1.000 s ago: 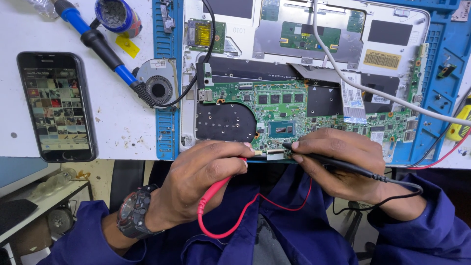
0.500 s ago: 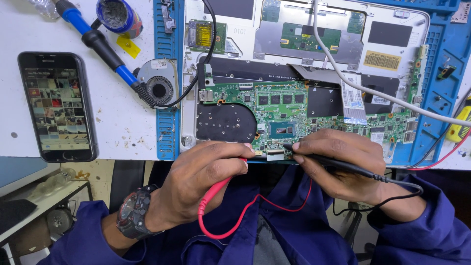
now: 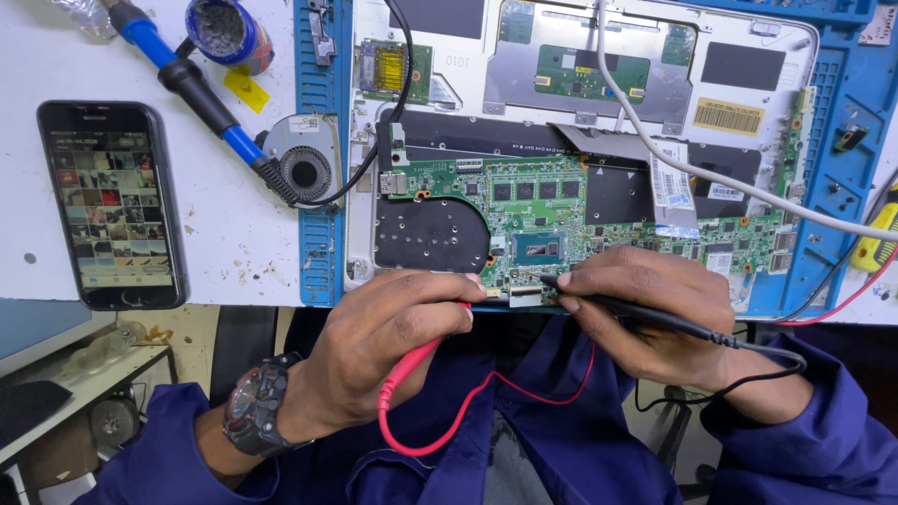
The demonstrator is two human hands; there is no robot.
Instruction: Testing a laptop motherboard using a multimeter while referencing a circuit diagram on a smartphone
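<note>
Motherboard [image 3: 561,210], green, flat, chip-studded, lies in an open silver laptop shell [image 3: 748,56] on the white counter [image 3: 234,234], long axis left-right. Left hand [image 3: 393,346] curls knuckles-up, clamped on a red probe [image 3: 412,365], its tip hidden at the board's near edge. Right hand [image 3: 655,318] pinches a slim black probe [image 3: 636,311], tip pointing left onto that edge. Smartphone [image 3: 112,206] lies far left.

On the white bench at left lies a black smartphone [image 3: 112,206], screen lit with a grid of small pictures. Far of it, a blue-handled soldering iron [image 3: 192,89] slants toward a small round cooling fan [image 3: 301,164]. A round tin of flux [image 3: 223,30] sits at the far edge, a yellow tag [image 3: 248,91] just beside it.
</note>
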